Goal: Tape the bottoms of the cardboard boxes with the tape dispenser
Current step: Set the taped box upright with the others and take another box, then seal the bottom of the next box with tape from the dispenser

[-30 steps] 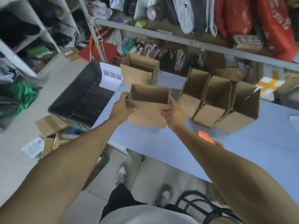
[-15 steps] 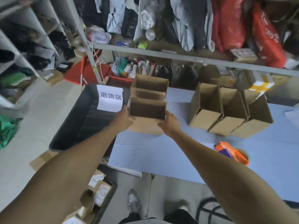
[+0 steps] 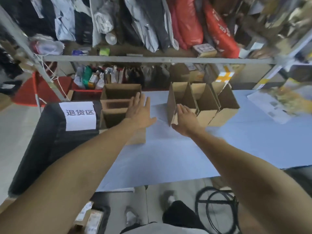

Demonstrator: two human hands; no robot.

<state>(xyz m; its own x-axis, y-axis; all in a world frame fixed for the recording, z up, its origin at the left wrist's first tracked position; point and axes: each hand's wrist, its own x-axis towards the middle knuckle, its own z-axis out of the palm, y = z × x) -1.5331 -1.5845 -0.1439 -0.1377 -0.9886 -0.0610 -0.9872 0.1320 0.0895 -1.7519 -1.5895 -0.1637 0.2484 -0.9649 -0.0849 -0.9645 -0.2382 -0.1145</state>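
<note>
Reaching forward over the blue tabletop [image 3: 168, 157], I see my left hand [image 3: 140, 114] flat with its fingers straight and spread, holding nothing. It lies against the right side of the left stack of boxes [image 3: 118, 114], three open cardboard boxes set one behind another at the tabletop's left edge; whether the palm actually presses the cardboard I cannot tell through the blur. My right hand [image 3: 184, 119] is likewise open, fingers straight, and grips nothing; it sits just beside the near left corner of the right row of boxes [image 3: 202, 105], with its fingertips at the upright flap of the leftmost one. That row is three boxes touching side by side, mouths up and tilted away from me. All the boxes whose insides I can see look to have nothing in them, though the nearest box of the left stack is partly hidden by my forearm. The two groups stand well apart, with bare tabletop between my hands.

Left of the tabletop sits a black bin [image 3: 50, 142] bearing a white paper sign [image 3: 80, 115] with printed characters. Behind the tabletop runs a metal shelf [image 3: 152, 59] packed with bags and parcels.
</note>
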